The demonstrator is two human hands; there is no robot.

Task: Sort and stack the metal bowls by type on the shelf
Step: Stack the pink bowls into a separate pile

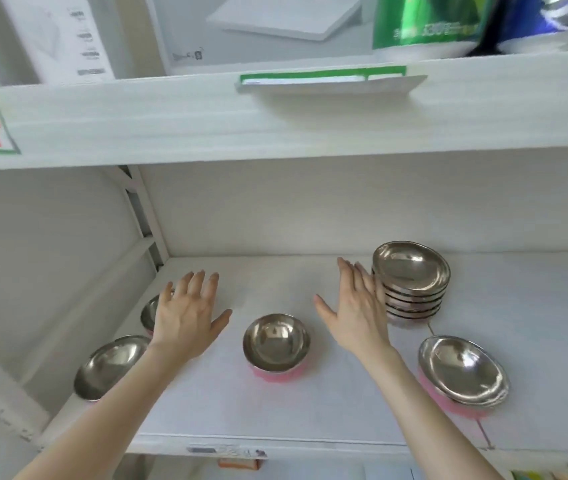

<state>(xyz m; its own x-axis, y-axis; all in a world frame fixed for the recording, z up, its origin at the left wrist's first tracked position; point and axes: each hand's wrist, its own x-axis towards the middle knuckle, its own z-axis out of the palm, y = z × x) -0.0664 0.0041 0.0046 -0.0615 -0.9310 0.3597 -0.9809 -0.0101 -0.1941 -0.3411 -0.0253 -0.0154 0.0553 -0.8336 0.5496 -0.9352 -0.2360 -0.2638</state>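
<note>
On the white shelf (275, 410) a stack of several plain metal bowls (410, 282) stands at the back right. A pink-based metal bowl (276, 344) sits in the middle. Another pink-based bowl (462, 374) lies at the front right, a third (112, 365) at the front left, and one more (149, 311) is half hidden behind my left hand (187, 317). That hand is spread open above the shelf and holds nothing. My right hand (355, 310) is open too, fingers together, its back against or very near the stack's left side.
The upper shelf board (275, 123) hangs close above, with a white and green label holder (327, 81) on its front edge. Boxes and a green package (424, 26) stand on top of it. A shelf post (144, 216) rises at the back left.
</note>
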